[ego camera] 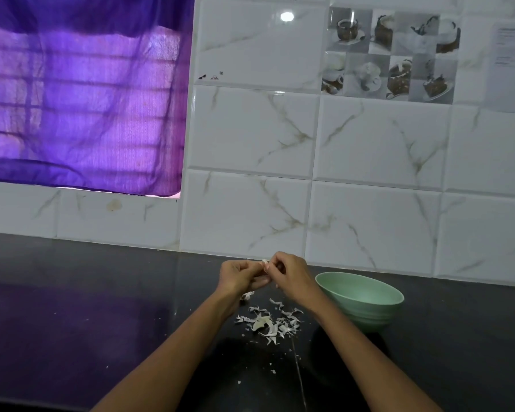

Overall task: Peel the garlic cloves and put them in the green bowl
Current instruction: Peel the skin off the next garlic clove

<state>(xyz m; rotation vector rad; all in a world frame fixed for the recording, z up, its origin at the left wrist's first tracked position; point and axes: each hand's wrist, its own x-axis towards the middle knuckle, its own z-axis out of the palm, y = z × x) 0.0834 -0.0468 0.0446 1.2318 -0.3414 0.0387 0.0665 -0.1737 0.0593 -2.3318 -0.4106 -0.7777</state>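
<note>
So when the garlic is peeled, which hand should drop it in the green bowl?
Probably the right hand. The green bowl sits just to its right on the counter, while the left hand would have to cross over. Both hands pinch the garlic clove now.

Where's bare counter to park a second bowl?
Left of the hands: the dark counter lies bare to the wall. Crowded: peels below the hands and the green bowl at right.

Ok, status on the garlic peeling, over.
Left hand and right hand both pinching one garlic clove, mid-peel above the counter. Green bowl just right of the hands, contents not visible. Peel scraps piled below; nothing in the way.
</note>
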